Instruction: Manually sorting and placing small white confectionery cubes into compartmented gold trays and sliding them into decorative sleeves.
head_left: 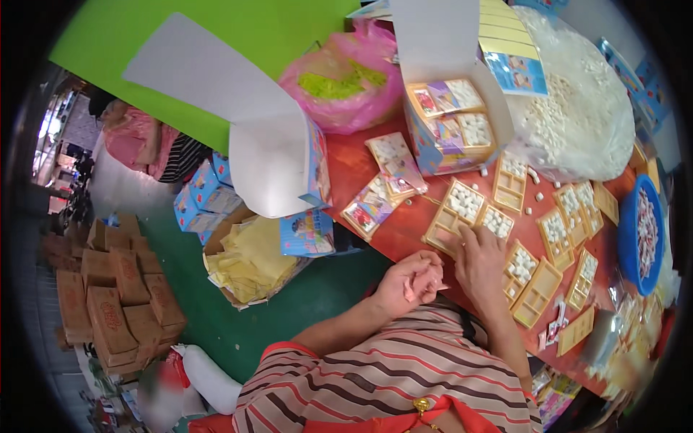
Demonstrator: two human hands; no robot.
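My left hand (411, 283) is curled, palm up, around small pinkish packets, just off the table's near edge. Over the near end of a wood-coloured compartment tray (442, 229) is my right hand (479, 268), its fingers bent down and drawn together; whatever lies at their tips is hidden. That tray's far section is filled with small white pieces (465, 200). A second tray of white pieces (497, 222) touches it on the right, partly behind my fingers. Nearer me, another partly filled tray (520, 270) lies beside an unfilled tray (537, 293).
An open display box (442, 155) holds packed trays. Behind it stands a large clear bag of white pieces (570, 108); a blue basin (641, 238) is far right. Wrapped packs (393, 162) lie left, near a pink bag (343, 108). Cartons (119, 303) are stacked on the floor.
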